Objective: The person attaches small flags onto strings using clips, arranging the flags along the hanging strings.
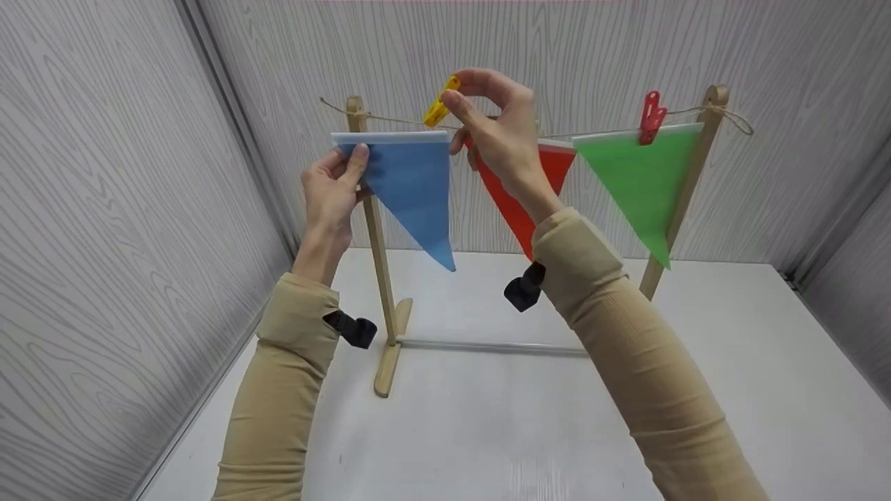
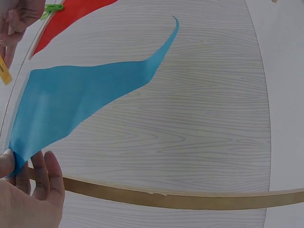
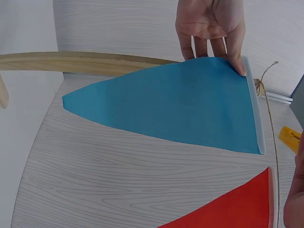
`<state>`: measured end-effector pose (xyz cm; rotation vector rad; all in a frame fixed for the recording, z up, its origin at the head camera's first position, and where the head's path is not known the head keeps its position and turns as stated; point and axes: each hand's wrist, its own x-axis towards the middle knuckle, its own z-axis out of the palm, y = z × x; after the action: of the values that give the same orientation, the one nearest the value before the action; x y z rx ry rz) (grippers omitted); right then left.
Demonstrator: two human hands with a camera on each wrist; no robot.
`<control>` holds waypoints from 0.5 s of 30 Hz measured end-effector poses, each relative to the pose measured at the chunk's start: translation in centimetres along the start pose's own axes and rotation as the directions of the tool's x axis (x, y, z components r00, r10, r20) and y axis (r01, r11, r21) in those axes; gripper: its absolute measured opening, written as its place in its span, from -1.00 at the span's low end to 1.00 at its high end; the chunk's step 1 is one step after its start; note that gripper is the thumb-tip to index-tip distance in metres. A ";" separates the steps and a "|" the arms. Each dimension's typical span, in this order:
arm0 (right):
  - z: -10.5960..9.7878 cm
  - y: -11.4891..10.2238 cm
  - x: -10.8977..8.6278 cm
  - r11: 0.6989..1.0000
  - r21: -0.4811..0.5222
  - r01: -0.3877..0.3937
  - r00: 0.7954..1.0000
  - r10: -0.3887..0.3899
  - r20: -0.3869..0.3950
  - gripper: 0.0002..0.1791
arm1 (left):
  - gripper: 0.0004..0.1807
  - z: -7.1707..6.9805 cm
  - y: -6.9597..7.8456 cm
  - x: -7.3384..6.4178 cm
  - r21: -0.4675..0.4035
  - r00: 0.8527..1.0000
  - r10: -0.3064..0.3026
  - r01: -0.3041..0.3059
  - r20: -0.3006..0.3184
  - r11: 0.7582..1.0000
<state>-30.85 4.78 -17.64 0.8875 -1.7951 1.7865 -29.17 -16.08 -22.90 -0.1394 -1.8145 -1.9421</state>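
Observation:
My left hand (image 1: 333, 191) pinches the upper left corner of a blue triangular pennant (image 1: 414, 174), thumb in front and fingers behind. The pennant hangs point down, its white top edge just below the string (image 1: 397, 118). Above the string, my right hand (image 1: 505, 125) holds a yellow clothespin (image 1: 443, 101) between thumb and index finger, near the pennant's upper right corner. Behind the right hand hangs a red pennant (image 1: 557, 167), partly covered; a green clothespin (image 2: 52, 8) shows at its top edge in the left wrist view.
A green pennant (image 1: 640, 174) hangs at the right under a red clothespin (image 1: 651, 118). Wooden posts (image 1: 379, 257) hold up the string, joined low down by a pale bar (image 1: 487, 346). The stand is on a white table (image 1: 473, 431), with wood-grain panels (image 1: 278, 62) around it.

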 end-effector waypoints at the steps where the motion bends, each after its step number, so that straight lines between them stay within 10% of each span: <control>1: 0.1 0.0 0.2 1.000 -0.002 0.002 1.000 -0.002 0.000 -0.66 | -0.62 0.1 0.1 0.0 0.004 1.000 -0.004 0.004 0.003 1.000; 15: 1.9 -0.2 1.8 0.988 -0.154 -0.027 1.000 0.027 0.003 -0.73 | -0.64 0.7 0.9 0.3 0.000 0.999 -0.022 0.022 0.036 1.000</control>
<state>-31.68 2.66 -16.32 0.8107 -1.9270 1.6369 -29.24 -15.54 -21.86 -0.1559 -1.8457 -1.9667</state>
